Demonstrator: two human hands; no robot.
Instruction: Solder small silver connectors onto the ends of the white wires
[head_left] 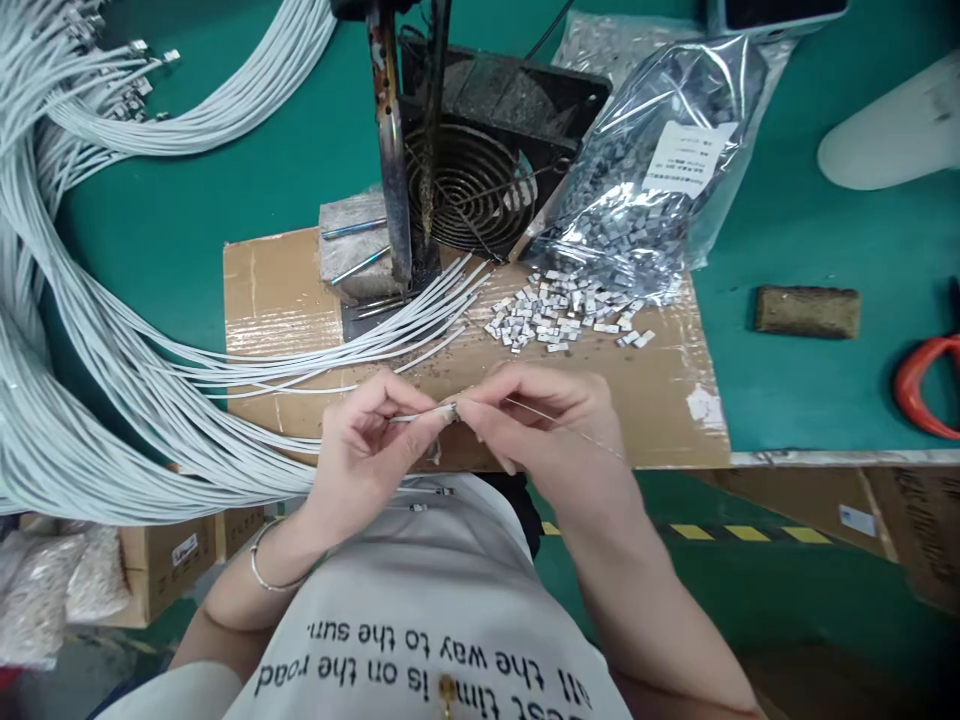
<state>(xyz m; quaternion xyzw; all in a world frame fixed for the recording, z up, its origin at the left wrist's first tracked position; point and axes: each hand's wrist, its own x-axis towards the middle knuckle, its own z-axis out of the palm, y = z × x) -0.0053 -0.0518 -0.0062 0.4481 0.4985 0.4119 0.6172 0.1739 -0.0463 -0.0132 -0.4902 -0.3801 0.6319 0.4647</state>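
Observation:
My left hand (379,435) pinches the end of a white cable (409,417) between thumb and index finger, over the table's front edge. Closed at the cable's tip is my right hand (551,420), its fingertips meeting those of the left. A thin silvery wire (570,430) runs out of the right hand toward the wrist. Whatever small part sits at the cable tip is mostly hidden by the fingers. Just beyond the hands, loose cable ends (442,300) fan across a cardboard sheet (660,400), beside a heap of small metal connectors (566,310).
A dusty fan (469,190) stands behind upright metal bars (394,150). Right of it lies a clear bag (630,200) of connectors. Thick cable bundles (75,400) cover the left side. At right are a brown block (808,312) and red-handled scissors (911,385).

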